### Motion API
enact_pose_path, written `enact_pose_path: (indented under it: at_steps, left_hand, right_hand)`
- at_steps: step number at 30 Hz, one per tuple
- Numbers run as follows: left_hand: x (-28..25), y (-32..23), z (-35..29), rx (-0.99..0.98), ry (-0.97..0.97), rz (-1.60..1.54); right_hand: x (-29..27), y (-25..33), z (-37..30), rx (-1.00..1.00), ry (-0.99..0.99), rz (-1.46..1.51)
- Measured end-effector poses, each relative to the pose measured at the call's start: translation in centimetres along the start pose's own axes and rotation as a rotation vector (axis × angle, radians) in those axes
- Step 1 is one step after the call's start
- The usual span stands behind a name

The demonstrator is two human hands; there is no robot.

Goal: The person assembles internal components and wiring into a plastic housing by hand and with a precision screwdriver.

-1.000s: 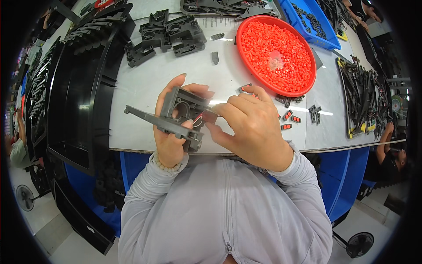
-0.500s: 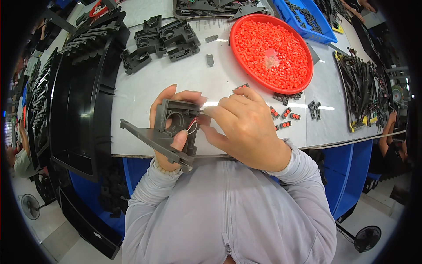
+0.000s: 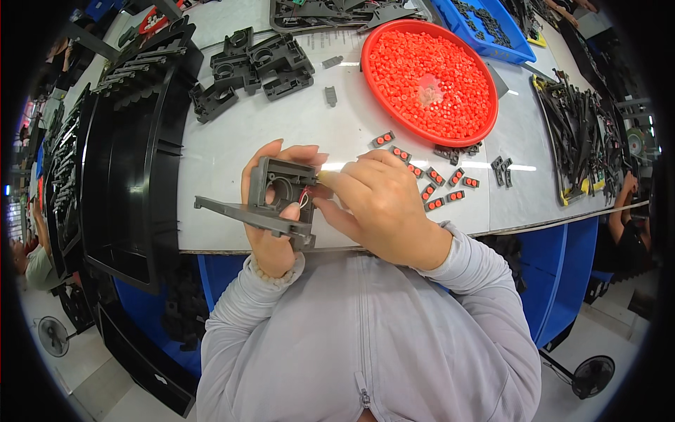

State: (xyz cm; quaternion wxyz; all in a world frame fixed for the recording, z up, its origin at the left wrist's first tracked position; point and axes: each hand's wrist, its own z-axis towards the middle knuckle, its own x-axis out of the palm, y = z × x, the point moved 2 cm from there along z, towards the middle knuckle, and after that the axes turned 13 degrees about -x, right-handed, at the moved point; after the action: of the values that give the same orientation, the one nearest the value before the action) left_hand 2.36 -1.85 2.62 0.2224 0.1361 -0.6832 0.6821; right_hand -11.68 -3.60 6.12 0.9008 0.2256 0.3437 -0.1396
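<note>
My left hand [image 3: 271,250] is wrapped around a dark grey plastic housing [image 3: 261,186], fingers behind it and thumb inside its lower edge. The housing has a round ring inside, and a long grey arm [image 3: 242,214] sticks out from it to the left. Thin red and white wires [image 3: 304,199] loop at its right side. There, my right hand [image 3: 394,200] has thumb and forefinger closed in a pinch against the housing's edge; what is between the fingertips is hidden. Small dark blocks with paired red caps [image 3: 435,176] lie just right of that hand.
A red round tray [image 3: 368,77] of small red caps stands beyond my right hand. More grey housings [image 3: 281,60] lie at the back left. Black bins [image 3: 126,232] line the left side. A blue bin [image 3: 517,53] and a tray of dark strips [image 3: 580,141] sit at right.
The housing's long arm has swung to a flatter angle. My right hand has shifted slightly left and lower, uncovering more of the red-capped blocks. The view has shifted a little.
</note>
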Motion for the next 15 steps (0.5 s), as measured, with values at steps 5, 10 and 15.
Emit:
enact_pose_path:
  at_steps: [5, 10, 15]
  left_hand:
    - [0.5, -0.3, 0.5, 0.02, -0.042, 0.008]
    - [0.3, -0.3, 0.5, 0.033, -0.017, 0.049]
    - [0.2, -0.1, 0.7, 0.05, 0.004, 0.111]
  right_hand:
    - [0.1, -1.3, 0.1, 0.072, 0.039, 0.107]
    - [-0.3, -1.2, 0.0, 0.128, -0.039, 0.16]
    - [0.0, -1.4, -0.2, 0.143, -0.012, 0.188]
